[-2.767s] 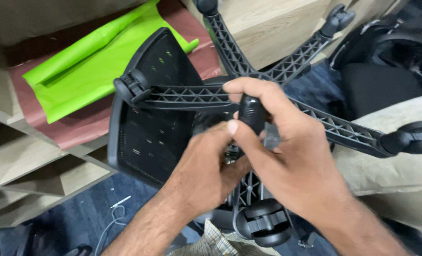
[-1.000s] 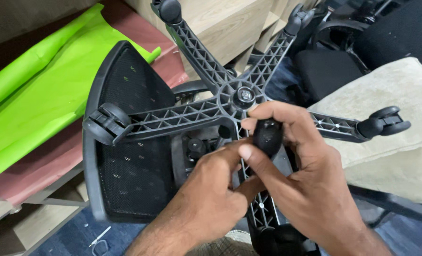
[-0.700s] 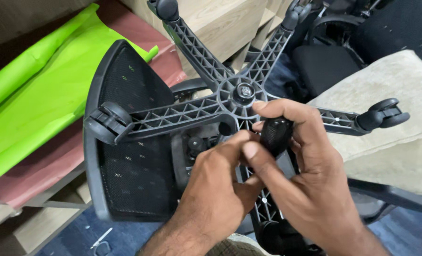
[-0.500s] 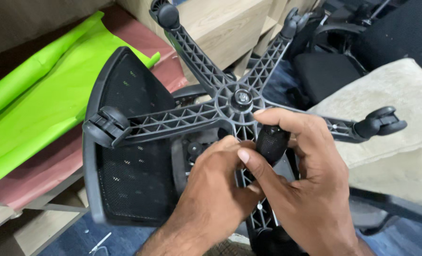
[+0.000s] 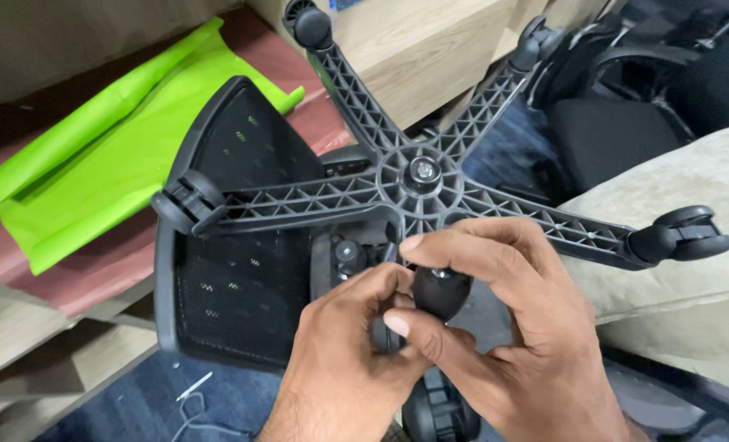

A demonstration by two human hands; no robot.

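Our right hand point(image 5: 528, 327) and left hand point(image 5: 356, 352) both pinch a black knob point(image 5: 440, 293) beneath the chair base point(image 5: 422, 176).

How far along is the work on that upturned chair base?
Done: wheels sit on the arm ends at left, top, upper right and right of the star base. In hand: both hands, left and right, grip a black knob under the hub. What remains cannot be judged.

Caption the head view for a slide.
Both hands, left hand and right hand, grip a black knob under an upturned chair base.
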